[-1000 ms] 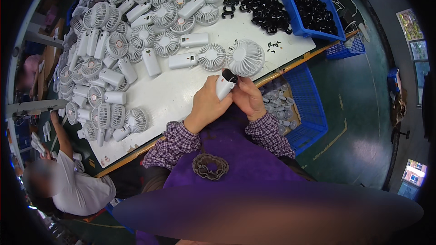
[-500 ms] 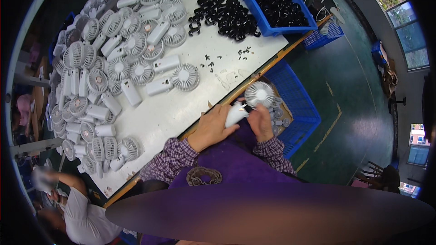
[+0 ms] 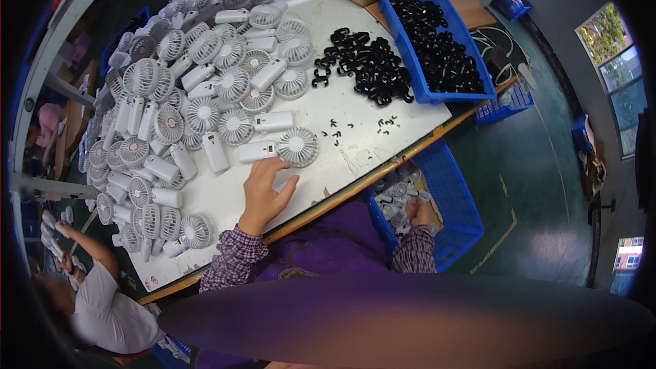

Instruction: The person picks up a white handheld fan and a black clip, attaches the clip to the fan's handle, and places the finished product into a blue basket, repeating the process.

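My left hand (image 3: 266, 197) is over the white table, thumb and fingers spread, with nothing in it. Its fingertips reach the near side of a white handheld fan (image 3: 298, 147) that lies with its handle pointing left. Down to the right, my right hand (image 3: 421, 213) is inside a blue crate (image 3: 447, 188) beside the table edge. Its fingers are curled among white and grey handheld fans (image 3: 393, 201). A pale piece shows at its fingertips, but what it grips is hard to make out.
A large heap of handheld fans (image 3: 205, 82) covers the table's left. Black clip-like parts (image 3: 372, 68) lie at the back, and more fill a blue tray (image 3: 447, 98). Small black bits (image 3: 386, 124) are scattered nearby. At lower left a person in white (image 3: 113, 311) handles fans.
Both hands were together on one fan at the table edge. They have parted: the left moved left over the table, the right down into the crate. The view has shifted.
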